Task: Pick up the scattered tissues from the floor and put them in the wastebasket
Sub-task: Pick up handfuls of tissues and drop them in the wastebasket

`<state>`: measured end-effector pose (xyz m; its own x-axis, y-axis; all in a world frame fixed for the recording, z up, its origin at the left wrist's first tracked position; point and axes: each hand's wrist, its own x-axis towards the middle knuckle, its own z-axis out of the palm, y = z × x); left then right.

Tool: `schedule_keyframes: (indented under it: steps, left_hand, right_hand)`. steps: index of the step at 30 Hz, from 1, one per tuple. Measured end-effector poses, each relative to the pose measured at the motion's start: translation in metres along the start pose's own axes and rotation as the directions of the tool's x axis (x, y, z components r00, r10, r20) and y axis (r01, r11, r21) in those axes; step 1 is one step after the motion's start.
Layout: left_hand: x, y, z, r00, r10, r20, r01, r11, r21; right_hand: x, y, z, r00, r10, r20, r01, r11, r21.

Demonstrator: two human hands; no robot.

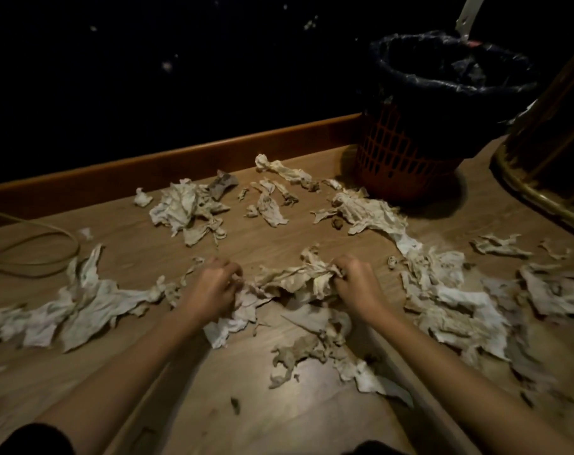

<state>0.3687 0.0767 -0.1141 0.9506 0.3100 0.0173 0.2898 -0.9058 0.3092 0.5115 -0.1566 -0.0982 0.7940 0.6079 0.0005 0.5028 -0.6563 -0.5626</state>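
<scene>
Both my bare forearms reach straight out and down over the wooden floor (312, 421). My right hand (358, 280) is curled, knuckles up, its fingers closed on a crumpled wad of tissue (298, 279). My left hand (213, 287) is curled too, fingers pinched on the thin edge of a flatter tissue (243, 310) just beside that wad. The scattered tissues (187, 208) lie all around, off-white, wrinkled, torn into ragged strips, some stained brown. The wastebasket (397, 159), orange plastic lattice lined with a glossy black bag (443, 90), stands upright at the far right, near the wooden baseboard (180, 162).
</scene>
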Motion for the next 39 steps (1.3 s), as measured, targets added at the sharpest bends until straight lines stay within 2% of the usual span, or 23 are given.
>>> schedule_keyframes:
  steps: [1, 3, 5, 6, 8, 10, 12, 14, 16, 18, 21, 24, 26, 28, 30, 32, 34, 37, 39]
  left_hand:
    - [-0.009, -0.008, -0.003, 0.995, -0.076, 0.069, 0.071, 0.994, 0.078]
    - [-0.027, -0.021, -0.007, 0.937, -0.245, 0.250, 0.218, 0.967, 0.130]
    - [-0.043, -0.022, -0.001, 0.904, -0.270, 0.331, 0.250, 0.963, 0.102]
    - [-0.048, -0.017, 0.001, 0.912, -0.252, 0.323, 0.235, 0.968, 0.092]
    - [-0.049, -0.002, 0.009, 0.944, -0.197, 0.263, 0.190, 0.980, 0.053]
    - [-0.045, 0.019, 0.016, 0.971, -0.124, 0.204, 0.141, 0.987, -0.073]
    - [-0.040, 0.038, 0.020, 0.987, -0.051, 0.149, 0.079, 0.979, -0.187]
    - [-0.033, 0.051, 0.021, 0.988, -0.055, 0.146, 0.086, 0.974, -0.212]
    - [-0.024, 0.057, 0.015, 0.990, -0.088, 0.113, 0.113, 0.965, -0.236]
    - [-0.013, 0.064, 0.007, 0.993, -0.109, 0.054, 0.120, 0.951, -0.284]
    - [0.002, 0.089, -0.005, 0.999, -0.042, 0.017, 0.045, 0.948, -0.314]
    - [-0.001, 0.121, -0.006, 0.983, 0.146, 0.108, -0.110, 0.952, -0.285]
    - [-0.016, 0.129, 0.003, 0.942, 0.262, 0.208, -0.214, 0.950, -0.226]
    - [-0.036, 0.123, 0.016, 0.886, 0.335, 0.321, -0.324, 0.942, -0.089]
    - [-0.057, 0.109, 0.026, 0.835, 0.332, 0.439, -0.371, 0.928, 0.005]
    - [-0.076, 0.095, 0.034, 0.793, 0.333, 0.510, -0.398, 0.917, 0.019]
    - [-0.090, 0.085, 0.040, 0.774, 0.389, 0.499, -0.455, 0.891, 0.011]
    - [-0.101, 0.078, 0.043, 0.800, 0.470, 0.373, -0.464, 0.879, -0.112]
    - [-0.101, 0.076, 0.043, 0.825, 0.479, 0.300, -0.447, 0.878, -0.172]
  right_hand:
    - [-0.009, -0.003, 0.003, 0.999, -0.009, 0.033, 0.010, 0.999, -0.032]
    - [-0.030, -0.012, 0.016, 0.976, 0.037, 0.213, -0.012, 0.993, -0.116]
    - [-0.052, -0.021, 0.032, 0.916, 0.123, 0.382, -0.054, 0.981, -0.187]
    - [-0.062, -0.025, 0.040, 0.905, 0.137, 0.403, -0.051, 0.975, -0.217]
    - [-0.077, -0.032, 0.055, 0.940, 0.080, 0.330, 0.007, 0.967, -0.256]
    - [-0.086, -0.037, 0.068, 0.974, -0.039, 0.222, 0.089, 0.972, -0.216]
    - [-0.089, -0.039, 0.076, 0.969, -0.129, 0.213, 0.160, 0.978, -0.136]
    - [-0.086, -0.037, 0.075, 0.960, -0.169, 0.224, 0.192, 0.978, -0.085]
    - [-0.076, -0.032, 0.061, 0.975, -0.129, 0.179, 0.135, 0.991, -0.021]
    - [-0.062, -0.022, 0.033, 0.995, 0.006, 0.101, -0.007, 1.000, 0.010]
    - [-0.054, 0.007, -0.021, 0.980, 0.201, -0.002, -0.200, 0.979, 0.029]
    - [-0.062, 0.039, -0.045, 0.971, 0.237, -0.027, -0.238, 0.970, -0.037]
    - [-0.072, 0.051, -0.041, 0.968, 0.241, 0.066, -0.233, 0.967, -0.106]
    - [-0.080, 0.051, -0.029, 0.930, 0.296, 0.220, -0.260, 0.949, -0.176]
    - [-0.089, 0.044, -0.015, 0.850, 0.365, 0.379, -0.306, 0.929, -0.210]
    - [-0.100, 0.034, 0.000, 0.824, 0.384, 0.417, -0.292, 0.918, -0.268]
    - [-0.114, 0.021, 0.008, 0.855, 0.379, 0.354, -0.284, 0.913, -0.292]
    - [-0.136, 0.012, 0.025, 0.934, 0.322, 0.157, -0.296, 0.940, -0.170]
    - [-0.148, 0.008, 0.038, 0.974, 0.224, 0.014, -0.222, 0.971, -0.085]
